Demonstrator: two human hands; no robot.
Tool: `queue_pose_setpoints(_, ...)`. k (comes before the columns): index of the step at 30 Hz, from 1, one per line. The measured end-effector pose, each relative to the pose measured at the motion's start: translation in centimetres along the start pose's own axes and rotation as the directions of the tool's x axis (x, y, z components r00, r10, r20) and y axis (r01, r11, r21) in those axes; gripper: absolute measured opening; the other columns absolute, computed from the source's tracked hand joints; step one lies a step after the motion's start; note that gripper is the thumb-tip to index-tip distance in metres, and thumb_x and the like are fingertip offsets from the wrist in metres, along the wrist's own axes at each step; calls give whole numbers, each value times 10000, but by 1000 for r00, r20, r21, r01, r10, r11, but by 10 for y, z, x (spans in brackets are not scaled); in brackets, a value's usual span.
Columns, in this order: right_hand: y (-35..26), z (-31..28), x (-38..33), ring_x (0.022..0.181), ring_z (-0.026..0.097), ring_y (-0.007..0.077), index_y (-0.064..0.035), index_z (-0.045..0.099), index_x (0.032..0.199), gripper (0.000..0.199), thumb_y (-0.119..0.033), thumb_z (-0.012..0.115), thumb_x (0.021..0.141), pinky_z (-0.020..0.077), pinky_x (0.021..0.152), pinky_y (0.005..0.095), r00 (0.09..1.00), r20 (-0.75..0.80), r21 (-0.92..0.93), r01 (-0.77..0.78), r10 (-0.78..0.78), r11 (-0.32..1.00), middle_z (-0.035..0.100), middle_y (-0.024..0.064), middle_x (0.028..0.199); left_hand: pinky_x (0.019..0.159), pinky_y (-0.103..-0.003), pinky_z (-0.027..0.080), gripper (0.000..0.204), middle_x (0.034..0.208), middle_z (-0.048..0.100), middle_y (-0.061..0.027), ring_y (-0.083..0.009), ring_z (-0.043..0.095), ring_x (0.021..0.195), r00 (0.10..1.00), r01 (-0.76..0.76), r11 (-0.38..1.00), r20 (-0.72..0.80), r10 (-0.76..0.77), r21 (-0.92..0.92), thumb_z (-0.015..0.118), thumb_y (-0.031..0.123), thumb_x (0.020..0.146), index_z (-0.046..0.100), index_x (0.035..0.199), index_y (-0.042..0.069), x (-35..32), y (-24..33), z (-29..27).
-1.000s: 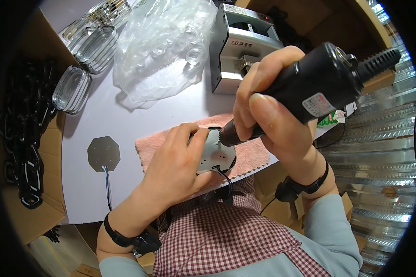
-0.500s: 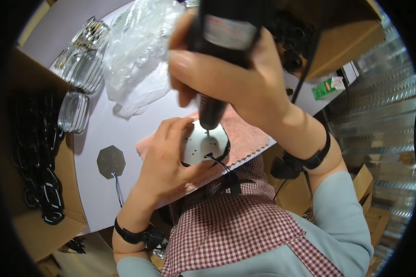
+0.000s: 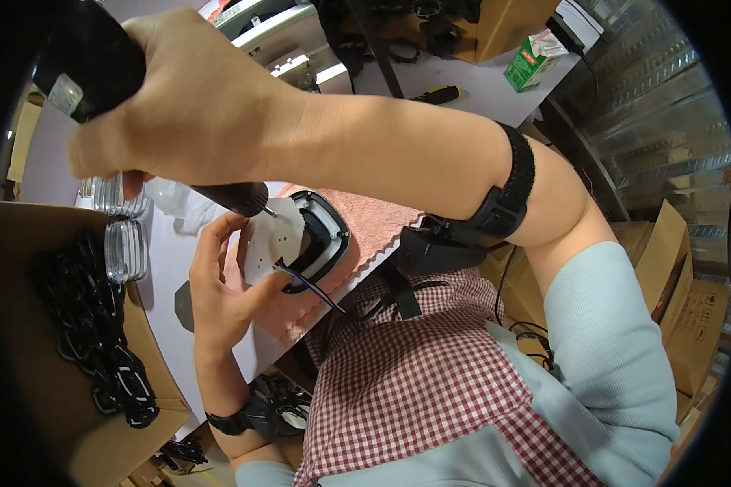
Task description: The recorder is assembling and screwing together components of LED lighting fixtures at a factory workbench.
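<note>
My right hand (image 3: 191, 101) is wrapped round a black electric screwdriver (image 3: 97, 57), tilted, its bit reaching the upper edge of a pale octagonal plate (image 3: 264, 243). Whether the bit touches the plate, I cannot tell. The plate stands tilted, partly out of a black rounded housing (image 3: 329, 223) with a light inner rim. My left hand (image 3: 223, 288) grips the plate by its left side, thumb at the lower edge near a dark blue wire (image 3: 313, 290). Under the housing lies a pink cloth (image 3: 374, 223). A second, grey octagonal plate (image 3: 184, 308) is half hidden behind my left hand.
On the left stands a cardboard box (image 3: 166, 406) holding black frames (image 3: 97, 325). Clear oval rings (image 3: 126, 250) are stacked beside it. Farther off are a green-and-white carton (image 3: 532, 63), a yellow-and-black tool (image 3: 439, 95) and another cardboard box (image 3: 508, 28).
My right hand and the screwdriver have swung left and tipped over. The plate, which lay flat in the housing, is now tilted up and shifted left of it. My head view has turned.
</note>
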State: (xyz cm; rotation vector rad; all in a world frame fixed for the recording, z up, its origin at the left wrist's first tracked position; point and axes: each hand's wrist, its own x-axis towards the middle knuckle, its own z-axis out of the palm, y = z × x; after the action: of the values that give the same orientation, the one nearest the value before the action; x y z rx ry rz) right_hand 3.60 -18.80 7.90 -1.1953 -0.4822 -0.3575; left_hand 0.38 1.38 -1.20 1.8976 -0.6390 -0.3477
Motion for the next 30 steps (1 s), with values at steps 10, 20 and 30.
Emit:
queue_pose_setpoints(10, 14, -10, -18, 577, 664, 148, 7, 650, 835, 225, -132, 774, 708, 530, 558, 296, 997, -74, -16, -5, 4, 1000, 672, 82, 656, 979, -373, 525, 685, 1188, 612, -157, -275, 650, 1095, 991, -126, 979, -29, 132, 162, 853, 74, 639, 572, 1255, -25, -2, -22, 21)
queue_pose_setpoints(20, 19, -12, -26, 595, 658, 145, 18, 643, 870, 254, -130, 764, 702, 520, 557, 283, 997, -63, -58, 46, -50, 997, 672, 70, 687, 946, -390, 552, 688, 1193, 631, -163, -304, 676, 1053, 985, -153, 941, -28, 169, 303, 858, 91, 626, 586, 1250, -5, 0, -22, 23)
queue_pose_setpoints(30, 26, -15, -32, 636, 607, 87, 1, 614, 816, 224, -115, 761, 694, 494, 573, 276, 985, 25, -110, 173, -171, 979, 611, 17, 643, 950, -398, 553, 679, 1172, 635, -176, -329, 674, 1069, 983, -182, 941, 23, 183, 285, 853, 127, 642, 585, 1252, -6, 9, -20, 21)
